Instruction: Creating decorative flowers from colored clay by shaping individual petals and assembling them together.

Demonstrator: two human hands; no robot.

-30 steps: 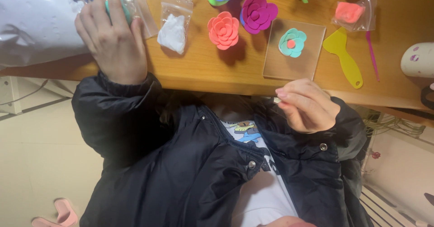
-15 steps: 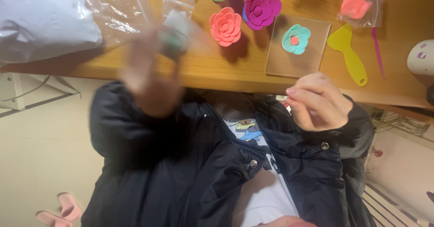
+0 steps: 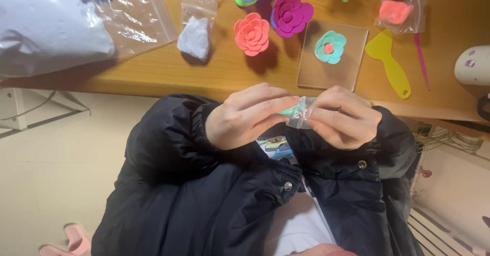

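Both hands meet at mid-frame, just below the worktop (image 3: 214, 75) edge, over the black jacket (image 3: 214, 195).

Left hand (image 3: 245, 118): fingers curled, thumb and forefinger pinched on a small mint-green clay piece (image 3: 287, 111) at the mouth of a little clear bag (image 3: 302, 113).

Right hand (image 3: 344, 118): fingers closed around the bag, holding it by its body. The clay piece sits between the two hands, partly inside the plastic; how much is inside cannot be told.

On the worktop, well apart from the hands:
- clear square plate (image 3: 334, 54) with a mint flower (image 3: 329, 47) on it, right of centre
- coral flower (image 3: 251, 33) and magenta flower (image 3: 291, 15), centre top
- bagged white clay (image 3: 195, 35), left of them
- yellow scraper (image 3: 390, 62) and pink stick (image 3: 421, 59), right
- bagged coral clay (image 3: 395, 12), upper right

Judgement on the step in hand: working clay at the bag mouth. To do it well, keep the right-hand grip near the opening so the plastic does not fold over the clay; pinch with fingertips only, lightly, as soft clay dents and smears.
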